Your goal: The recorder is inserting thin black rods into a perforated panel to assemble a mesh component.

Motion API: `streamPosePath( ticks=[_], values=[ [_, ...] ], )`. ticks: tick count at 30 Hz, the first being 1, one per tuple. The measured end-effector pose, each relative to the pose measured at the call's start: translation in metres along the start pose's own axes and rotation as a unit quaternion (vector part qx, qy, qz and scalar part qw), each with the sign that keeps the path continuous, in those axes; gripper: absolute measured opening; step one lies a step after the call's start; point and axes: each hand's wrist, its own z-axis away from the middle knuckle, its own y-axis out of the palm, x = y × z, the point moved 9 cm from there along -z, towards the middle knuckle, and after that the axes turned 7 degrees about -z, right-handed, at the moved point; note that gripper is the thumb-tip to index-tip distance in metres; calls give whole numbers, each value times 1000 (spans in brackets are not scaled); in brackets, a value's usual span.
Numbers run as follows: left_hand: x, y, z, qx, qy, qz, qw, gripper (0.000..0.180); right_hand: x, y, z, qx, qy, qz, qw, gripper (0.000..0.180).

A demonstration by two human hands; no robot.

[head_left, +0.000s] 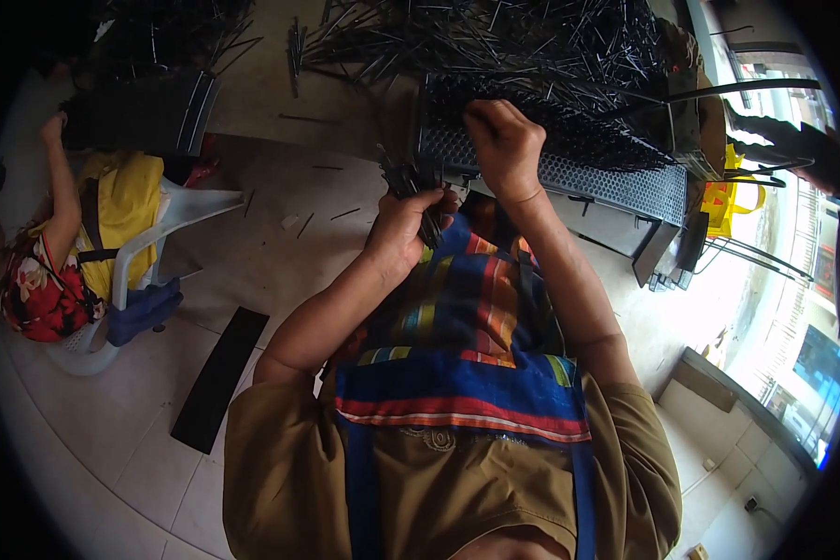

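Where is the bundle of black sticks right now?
In the head view, the bundle of black sticks is at centre, gripped in the left hand, just left of the right hand at the perforated tray.

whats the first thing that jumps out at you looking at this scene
The big tangle of thin black rods heaped on the floor at the top, behind a perforated grey panel studded with more of them. In the middle, the left hand grips a bundle of black rods while the right hand presses on the panel. At far left, another person sits on a white plastic chair.
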Motion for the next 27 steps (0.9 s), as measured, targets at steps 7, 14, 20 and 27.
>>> streamPosePath(
  ticks=[7,14,20,27],
  values=[
    [-1,3,-3,8,1,-19,1000,15,8,27,3,75,-46,136,987,12],
    [3,2,-6,17,-13,22,1000,16,2,20,4,64,11,116,991,12],
    [0,5,-5,22,-7,23,999,14,-4,22,1,56,19,90,994,8],
    [1,4,-8,26,3,20,999,14,-5,28,-5,92,32,111,989,9]
  ],
)
